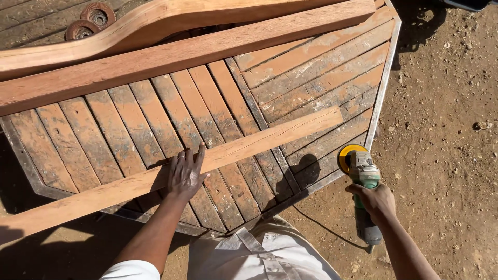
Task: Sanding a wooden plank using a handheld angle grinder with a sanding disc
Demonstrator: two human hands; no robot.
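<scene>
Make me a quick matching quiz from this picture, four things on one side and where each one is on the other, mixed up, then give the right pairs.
1. angle grinder
2. long wooden strip
3. two round discs
4. curved plank

A. under the left hand
B. top left corner
C. in the right hand
D. along the top, above the straight beam

Pairs: 1-C, 2-A, 3-B, 4-D

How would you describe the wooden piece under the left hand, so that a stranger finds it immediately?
Start at the slatted wooden tabletop with the metal rim. Three timber pieces lie on it; take the narrow strip nearest the person, running diagonally across the slats, with the left hand flat on it. Unlike the thick beam and the curved piece behind, it is thin, straight and pale.
</scene>
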